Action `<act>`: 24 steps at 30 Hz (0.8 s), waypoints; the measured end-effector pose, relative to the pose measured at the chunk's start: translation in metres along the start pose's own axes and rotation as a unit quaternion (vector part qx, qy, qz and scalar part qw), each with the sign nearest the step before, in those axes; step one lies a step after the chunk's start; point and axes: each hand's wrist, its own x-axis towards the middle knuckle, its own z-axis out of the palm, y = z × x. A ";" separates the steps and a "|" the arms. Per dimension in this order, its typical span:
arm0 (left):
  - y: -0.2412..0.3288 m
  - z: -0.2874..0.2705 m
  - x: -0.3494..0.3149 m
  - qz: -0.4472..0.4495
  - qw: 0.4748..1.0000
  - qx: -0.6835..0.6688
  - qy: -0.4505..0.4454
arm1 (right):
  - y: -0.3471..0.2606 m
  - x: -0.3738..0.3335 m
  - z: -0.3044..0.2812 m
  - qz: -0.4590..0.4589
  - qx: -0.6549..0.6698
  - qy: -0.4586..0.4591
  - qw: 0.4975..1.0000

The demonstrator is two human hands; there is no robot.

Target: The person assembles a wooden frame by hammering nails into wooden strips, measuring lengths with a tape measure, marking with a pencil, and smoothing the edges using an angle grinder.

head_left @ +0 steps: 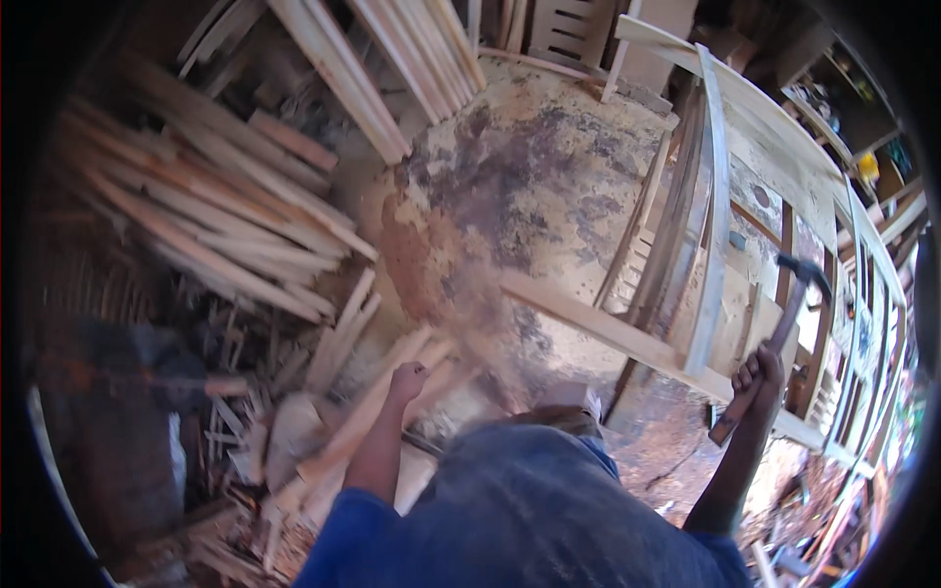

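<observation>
sawdust-caked workshop floor, offcuts everywhere. hammer (784,323) is raised beside the slatted frame (720,196), right hand (760,377) wrapped round its handle; left hand (409,377) fisted, empty. a loose swing could glance off, splitting the long batten (608,328).

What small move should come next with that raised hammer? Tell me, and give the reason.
Probably bring the hammer down onto the wooden frame. The right hand grips its handle with the head lifted above the frame's slats, beside the long plank. The left hand is a closed fist over the scrap wood, well clear of the swing.
</observation>
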 end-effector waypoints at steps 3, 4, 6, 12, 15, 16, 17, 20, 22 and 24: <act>-0.020 -0.058 0.052 0.015 1.000 -0.006 0.023 | 0.003 0.007 0.114 0.016 -0.012 -0.036 0.999; -0.021 -0.071 0.068 0.024 0.999 0.019 0.020 | 0.004 0.011 0.146 0.014 -0.018 -0.040 0.999; -0.001 -0.096 0.099 -0.040 0.997 -0.016 -0.061 | 0.002 0.023 0.199 0.022 -0.025 -0.059 0.998; 0.071 -0.206 0.209 0.073 0.981 0.090 -0.157 | 0.011 0.107 0.317 0.045 -0.016 -0.033 0.998; 0.097 -0.269 0.274 0.002 0.985 0.074 -0.158 | 0.037 0.170 0.371 0.043 -0.001 0.001 0.999; 0.083 -0.294 0.303 0.017 0.971 0.143 -0.190 | 0.046 0.182 0.393 0.026 0.028 0.000 0.999; 0.074 -0.323 0.342 0.041 0.954 0.202 -0.215 | 0.056 0.193 0.413 0.023 0.024 0.022 0.999; 0.136 -0.373 0.429 0.057 0.972 0.164 -0.157 | 0.051 0.205 0.433 0.026 0.116 0.067 0.991; 0.163 -0.384 0.481 0.023 0.994 0.019 -0.104 | 0.039 0.202 0.433 -0.007 0.113 0.118 0.986; 0.186 -0.388 0.528 0.067 0.979 0.135 -0.139 | 0.032 0.189 0.430 -0.035 0.116 0.187 0.975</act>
